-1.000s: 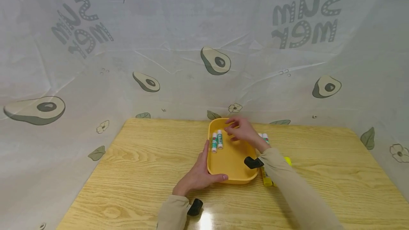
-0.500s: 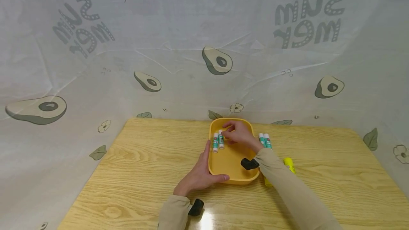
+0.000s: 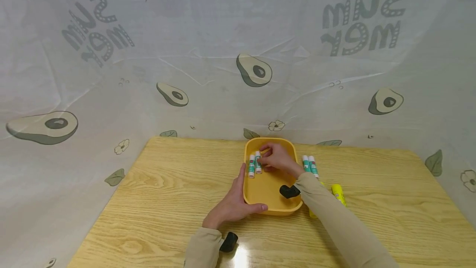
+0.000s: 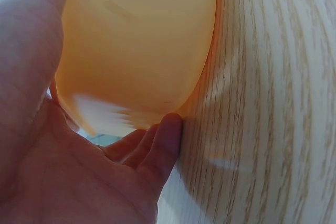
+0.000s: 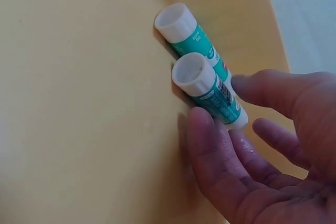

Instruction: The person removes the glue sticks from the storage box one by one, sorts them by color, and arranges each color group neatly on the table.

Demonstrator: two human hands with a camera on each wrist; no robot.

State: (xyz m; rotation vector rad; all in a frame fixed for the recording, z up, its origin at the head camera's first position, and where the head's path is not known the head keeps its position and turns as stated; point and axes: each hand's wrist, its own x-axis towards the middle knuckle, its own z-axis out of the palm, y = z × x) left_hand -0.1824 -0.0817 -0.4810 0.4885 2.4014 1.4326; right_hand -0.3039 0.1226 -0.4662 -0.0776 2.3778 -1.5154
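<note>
Two glue sticks with white ends and green labels lie side by side in a shallow yellow-orange tray (image 3: pixel 265 197), near its left wall. My right hand (image 3: pixel 277 158) reaches into the tray and pinches the right-hand glue stick (image 5: pixel 223 100) between its fingertips, the other fingers loosely bent beside it. Against that stick lies the second glue stick (image 5: pixel 195 45), untouched by the hand. At the tray's near left corner, my left hand (image 3: pixel 234 204) grips the tray, thumb along the front wall and fingers along the left side; its fingers (image 4: pixel 164 145) show against the wall.
Right of the tray, two more green-and-white glue sticks (image 3: pixel 313 166) lie on the wooden table (image 3: pixel 178 177). Nearer to me is a yellow tube (image 3: pixel 337 193), and another yellow piece (image 3: pixel 312 214) is partly hidden by my right sleeve. A printed cloth (image 3: pixel 208 106) hangs behind.
My right hand has come down and left from above the tray's far part to the right-hand glue stick. My left hand keeps its hold on the tray.
</note>
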